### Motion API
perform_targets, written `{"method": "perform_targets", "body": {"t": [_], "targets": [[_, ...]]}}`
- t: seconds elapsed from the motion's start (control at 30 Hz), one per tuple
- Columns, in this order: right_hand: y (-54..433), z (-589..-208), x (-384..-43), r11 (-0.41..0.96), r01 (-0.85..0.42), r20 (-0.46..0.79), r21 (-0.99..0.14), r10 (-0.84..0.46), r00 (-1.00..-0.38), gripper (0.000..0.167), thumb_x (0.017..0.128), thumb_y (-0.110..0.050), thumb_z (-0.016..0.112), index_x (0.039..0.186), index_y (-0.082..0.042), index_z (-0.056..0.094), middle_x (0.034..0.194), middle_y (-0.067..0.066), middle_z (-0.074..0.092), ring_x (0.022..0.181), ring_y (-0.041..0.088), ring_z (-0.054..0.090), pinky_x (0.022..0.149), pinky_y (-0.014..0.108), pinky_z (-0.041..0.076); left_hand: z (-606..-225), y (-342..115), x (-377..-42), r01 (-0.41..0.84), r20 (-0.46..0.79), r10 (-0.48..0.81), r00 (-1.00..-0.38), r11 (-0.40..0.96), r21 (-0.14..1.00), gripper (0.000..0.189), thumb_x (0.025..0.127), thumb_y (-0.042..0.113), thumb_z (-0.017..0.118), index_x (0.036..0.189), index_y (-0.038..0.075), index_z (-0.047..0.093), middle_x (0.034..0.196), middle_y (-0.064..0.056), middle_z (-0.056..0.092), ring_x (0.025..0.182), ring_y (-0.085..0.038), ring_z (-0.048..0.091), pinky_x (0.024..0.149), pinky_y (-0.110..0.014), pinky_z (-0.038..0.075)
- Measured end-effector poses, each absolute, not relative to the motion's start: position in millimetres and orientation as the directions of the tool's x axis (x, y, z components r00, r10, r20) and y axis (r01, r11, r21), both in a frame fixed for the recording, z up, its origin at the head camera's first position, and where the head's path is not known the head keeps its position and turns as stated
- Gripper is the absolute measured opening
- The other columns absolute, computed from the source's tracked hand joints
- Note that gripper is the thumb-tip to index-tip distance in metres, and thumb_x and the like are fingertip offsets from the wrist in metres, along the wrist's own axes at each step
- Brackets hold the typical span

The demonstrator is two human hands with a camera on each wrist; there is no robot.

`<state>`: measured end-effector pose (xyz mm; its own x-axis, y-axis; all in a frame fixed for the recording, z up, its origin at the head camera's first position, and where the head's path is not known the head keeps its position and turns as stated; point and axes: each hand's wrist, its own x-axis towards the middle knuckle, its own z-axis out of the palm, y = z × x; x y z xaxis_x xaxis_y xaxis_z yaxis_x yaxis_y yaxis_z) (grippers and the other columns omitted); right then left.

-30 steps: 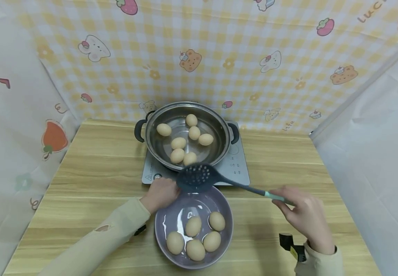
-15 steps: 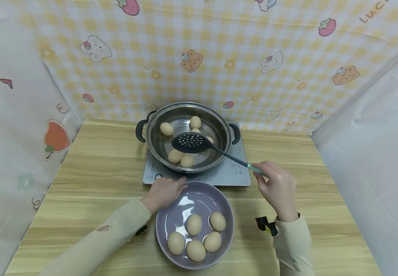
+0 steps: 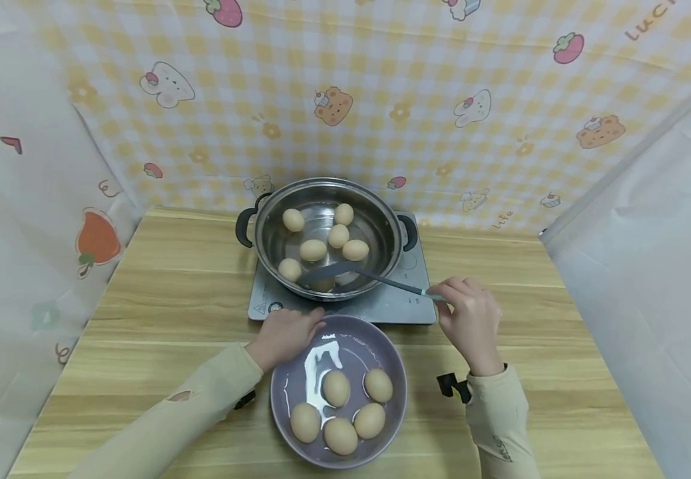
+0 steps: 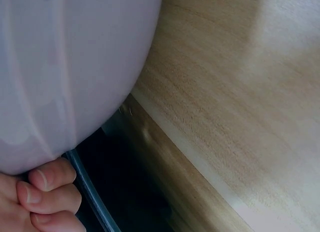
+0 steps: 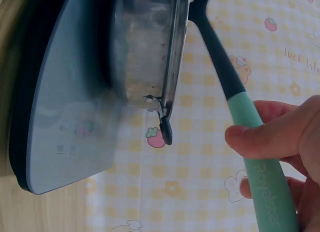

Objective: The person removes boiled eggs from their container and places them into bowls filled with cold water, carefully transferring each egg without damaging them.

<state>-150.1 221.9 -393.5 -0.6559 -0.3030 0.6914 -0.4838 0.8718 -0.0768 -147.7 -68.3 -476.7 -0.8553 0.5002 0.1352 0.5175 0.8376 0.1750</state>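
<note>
My right hand point(image 3: 471, 322) grips the green handle point(image 5: 265, 177) of a dark slotted spoon point(image 3: 324, 271), thumb and fingers wrapped around it in the right wrist view. The spoon's head is tilted inside the steel pot point(image 3: 381, 219), at its near side, overlapping one egg there. Several brown eggs point(image 3: 313, 250) lie in the pot. In front, a purple bowl point(image 3: 357, 342) holds several more eggs point(image 3: 341, 436). My left hand point(image 3: 285, 336) holds this bowl at its back left rim; curled fingers point(image 4: 55, 194) show beneath it in the left wrist view.
The pot stands on a grey induction cooktop point(image 3: 405, 303), its black handles point(image 3: 243, 227) sticking out left and right. A wooden table point(image 3: 166, 319) lies under everything. A checked cloth point(image 3: 381, 133) hangs right behind the pot, with white sheets at both sides.
My right hand has moved left and forward, bringing the slotted spoon from over the bowl into the pot, then tilting it at the near side. Eggs in the pot have shifted. My left hand stays.
</note>
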Motion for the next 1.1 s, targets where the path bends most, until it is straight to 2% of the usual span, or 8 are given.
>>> {"method": "perform_targets", "body": {"t": [0.23, 0.4, 0.67, 0.83, 0.93, 1.1], "targets": [[222.2, -393.8, -147.0, 0.861, -0.502, 0.603, -0.08, -0.36, -0.712, 0.023, 0.061, 0.001, 0.076, 0.076, -0.015, 0.071, 0.074, -0.002, 0.067, 0.055, 0.013, 0.056, 0.038, 0.019, 0.024, -476.9, -69.0, -147.3, 0.519, 0.136, 0.501, -0.854, 0.837, 0.173, 0.019, 0.093, 0.033, 0.048, 0.084, 0.017, 0.047, 0.048, -0.001, 0.045, 0.041, -0.021, 0.047, 0.038, -0.033, 0.031], [219.9, -389.9, -144.8, 0.858, -0.501, 0.545, -0.11, -0.37, -0.753, 0.022, 0.063, -0.001, 0.076, 0.079, -0.016, 0.072, 0.077, -0.003, 0.068, 0.057, 0.011, 0.059, 0.037, 0.018, 0.023, -477.3, -69.0, -147.3, 0.511, 0.128, 0.495, -0.859, 0.842, 0.174, 0.019, 0.093, 0.034, 0.049, 0.084, 0.017, 0.047, 0.05, -0.002, 0.047, 0.043, -0.024, 0.05, 0.039, -0.034, 0.032], [216.7, -374.8, -144.2, 0.875, -0.48, 0.447, -0.068, -0.404, -0.798, 0.021, 0.066, -0.005, 0.075, 0.083, -0.016, 0.073, 0.078, -0.002, 0.069, 0.043, 0.006, 0.043, 0.036, 0.021, 0.022, -473.6, -67.5, -146.7, 0.499, 0.093, 0.491, -0.866, 0.845, 0.189, 0.021, 0.094, 0.035, 0.046, 0.084, 0.016, 0.047, 0.05, -0.001, 0.046, 0.044, -0.023, 0.05, 0.04, -0.035, 0.033], [216.3, -367.5, -142.9, 0.88, -0.465, 0.356, -0.099, -0.405, -0.842, 0.017, 0.072, -0.01, 0.073, 0.088, -0.016, 0.073, 0.085, -0.001, 0.07, 0.041, 0.003, 0.035, 0.036, 0.022, 0.023, -475.1, -67.5, -146.3, 0.503, 0.093, 0.494, -0.864, 0.846, 0.179, 0.02, 0.094, 0.035, 0.046, 0.085, 0.017, 0.047, 0.05, -0.001, 0.045, 0.044, -0.023, 0.05, 0.039, -0.034, 0.033], [216.2, -365.5, -141.8, 0.879, -0.461, 0.313, -0.122, -0.406, -0.858, 0.019, 0.071, -0.012, 0.075, 0.089, -0.015, 0.073, 0.088, 0.001, 0.07, 0.044, 0.005, 0.045, 0.037, 0.023, 0.028, -476.3, -68.1, -146.4, 0.505, 0.099, 0.495, -0.863, 0.845, 0.177, 0.02, 0.094, 0.035, 0.046, 0.085, 0.017, 0.047, 0.05, 0.0, 0.045, 0.044, -0.022, 0.05, 0.039, -0.033, 0.032], [214.9, -362.7, -142.9, 0.876, -0.468, 0.275, -0.115, -0.424, -0.863, 0.023, 0.069, -0.013, 0.078, 0.091, -0.013, 0.072, 0.089, 0.002, 0.07, 0.061, 0.012, 0.062, 0.043, 0.026, 0.038, -477.5, -68.7, -147.4, 0.505, 0.107, 0.493, -0.863, 0.844, 0.182, 0.02, 0.094, 0.035, 0.046, 0.085, 0.016, 0.047, 0.049, 0.0, 0.045, 0.043, -0.022, 0.049, 0.039, -0.034, 0.033]]}}
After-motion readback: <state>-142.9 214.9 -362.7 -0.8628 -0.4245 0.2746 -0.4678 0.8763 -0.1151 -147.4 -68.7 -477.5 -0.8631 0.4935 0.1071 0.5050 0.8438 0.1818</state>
